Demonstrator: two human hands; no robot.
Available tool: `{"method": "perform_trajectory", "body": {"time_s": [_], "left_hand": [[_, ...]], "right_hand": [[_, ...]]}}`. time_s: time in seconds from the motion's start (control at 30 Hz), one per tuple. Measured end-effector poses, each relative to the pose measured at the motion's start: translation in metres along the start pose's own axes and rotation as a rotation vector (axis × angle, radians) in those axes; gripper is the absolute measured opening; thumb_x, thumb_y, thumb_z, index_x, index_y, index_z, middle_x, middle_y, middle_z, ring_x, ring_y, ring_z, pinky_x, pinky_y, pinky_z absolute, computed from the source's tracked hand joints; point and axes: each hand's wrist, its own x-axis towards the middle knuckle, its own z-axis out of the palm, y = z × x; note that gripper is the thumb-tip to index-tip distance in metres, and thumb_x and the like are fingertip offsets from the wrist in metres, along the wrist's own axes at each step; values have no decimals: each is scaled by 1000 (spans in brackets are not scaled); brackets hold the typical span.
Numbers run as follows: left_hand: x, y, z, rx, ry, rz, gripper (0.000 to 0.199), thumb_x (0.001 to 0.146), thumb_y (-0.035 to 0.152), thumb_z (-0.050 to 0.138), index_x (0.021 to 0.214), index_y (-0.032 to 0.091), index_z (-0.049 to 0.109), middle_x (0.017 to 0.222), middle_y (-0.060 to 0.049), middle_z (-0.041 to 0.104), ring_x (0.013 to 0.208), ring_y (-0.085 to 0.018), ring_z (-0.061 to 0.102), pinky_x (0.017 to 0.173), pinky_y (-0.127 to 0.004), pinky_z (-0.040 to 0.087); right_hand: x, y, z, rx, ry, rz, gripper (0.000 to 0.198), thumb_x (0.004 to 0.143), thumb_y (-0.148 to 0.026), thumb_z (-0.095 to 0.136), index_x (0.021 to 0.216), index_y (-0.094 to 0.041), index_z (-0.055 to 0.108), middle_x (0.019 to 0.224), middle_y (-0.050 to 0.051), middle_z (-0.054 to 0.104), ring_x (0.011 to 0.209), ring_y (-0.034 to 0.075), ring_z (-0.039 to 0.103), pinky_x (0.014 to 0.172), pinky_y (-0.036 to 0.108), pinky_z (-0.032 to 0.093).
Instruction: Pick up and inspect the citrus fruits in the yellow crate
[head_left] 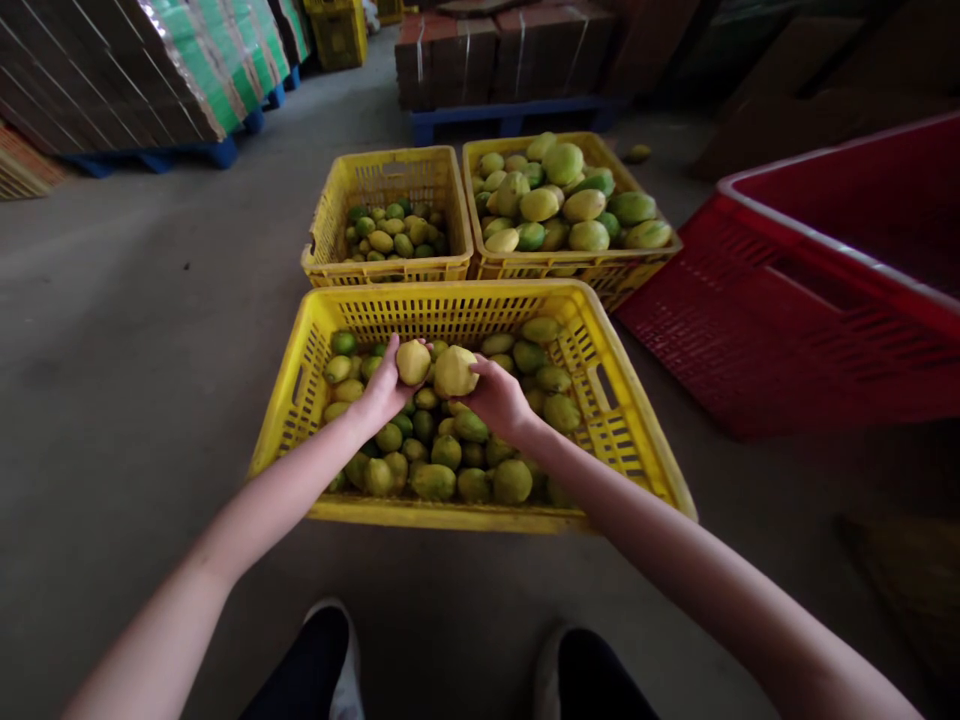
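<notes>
Both our hands are up over the near yellow crate [645, 455], each closed around one fruit. Left hand [384, 388] grips a small yellow fruit [413, 361], fingers wrapped from below and the fruit sitting at the fingertips. Right hand [499, 398] grips a slightly larger yellow fruit [454, 372], held just left of the palm. The two fruits sit side by side, touching or nearly so; we can't tell which. Directly under both hands is the crate's load of green and yellow-green fruit [450, 465], mostly piled on the side toward us and to the right. Beyond the hands, two more yellow crates stand side by side: the one ahead-left [386, 265] is partly filled with small green fruit, the one ahead-right [600, 275] is heaped above the rim with bigger fruit. A red crate [817, 300] sits tilted, well off to the right of the right hand. One loose fruit [637, 153] lies on the floor past the far-right crate. Our shoes [341, 660] show below the forearms.
</notes>
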Motion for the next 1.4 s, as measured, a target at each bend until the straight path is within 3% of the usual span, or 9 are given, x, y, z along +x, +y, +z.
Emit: {"method": "perform_trajectory", "body": {"time_s": [0.2, 0.4, 0.5, 0.6, 0.8, 1.03, 1.2, 1.27, 1.4], "left_hand": [[1, 2, -1, -52, 92, -7, 30, 91, 45, 55, 93, 16, 64, 68, -1, 63, 61, -14, 60, 60, -25, 53], [-1, 1, 2, -6, 28, -153, 44, 98, 45, 35, 95, 13, 64, 65, -5, 65, 54, -15, 61, 48, -25, 52], [-4, 0, 3, 12, 42, -142, 35, 94, 42, 45, 93, 12, 64, 64, -5, 66, 52, -15, 62, 47, -24, 53], [-5, 0, 3, 59, 82, -162, 23, 90, 34, 53, 90, 14, 64, 61, -3, 65, 50, -15, 62, 47, -24, 53], [-4, -1, -1, 55, 108, -187, 40, 97, 42, 37, 85, 14, 64, 58, -4, 64, 54, -16, 65, 54, -27, 57], [-3, -1, 1, 11, 89, -132, 27, 91, 39, 54, 99, 15, 63, 65, -2, 65, 53, -14, 63, 50, -24, 55], [5, -5, -5, 92, 52, -186, 46, 97, 43, 37, 106, 9, 67, 63, -6, 66, 49, -15, 58, 43, -23, 49], [6, -6, -6, 94, 38, -163, 44, 97, 40, 36, 109, 10, 67, 64, -6, 67, 49, -15, 58, 43, -24, 49], [7, -4, -6, 74, 76, -142, 39, 94, 39, 43, 108, 11, 66, 61, -3, 65, 48, -15, 59, 46, -24, 51]], "right_hand": [[2, -8, 1, 162, 21, 167, 26, 80, -28, 39, 82, -16, 62, 67, 6, 65, 58, 18, 57, 47, 26, 45], [5, -4, 1, 168, 150, 236, 23, 86, -21, 38, 78, -19, 59, 63, 3, 64, 63, 19, 62, 53, 27, 50], [5, -2, 1, 165, 188, 262, 23, 89, -21, 38, 80, -20, 59, 64, 2, 65, 61, 18, 63, 55, 29, 53], [6, -2, -1, 143, 219, 294, 23, 93, -27, 41, 83, -19, 60, 62, 2, 65, 53, 17, 60, 49, 29, 52], [5, -5, -6, 112, 287, 275, 37, 97, -49, 40, 92, -18, 60, 64, 2, 68, 50, 17, 61, 44, 28, 51], [5, -7, -3, 122, 94, 291, 25, 94, -38, 48, 89, -17, 61, 66, 4, 68, 51, 16, 60, 43, 25, 49], [7, -7, -8, 197, 154, 223, 20, 92, -35, 52, 84, -19, 60, 67, 2, 67, 56, 16, 62, 46, 25, 51], [9, -6, -10, 209, 168, 191, 18, 92, -34, 54, 83, -20, 59, 66, 0, 67, 56, 15, 62, 48, 25, 53], [12, -1, -14, 164, 159, 243, 34, 94, -50, 49, 87, -19, 60, 66, 3, 68, 54, 17, 62, 46, 27, 52]]}}
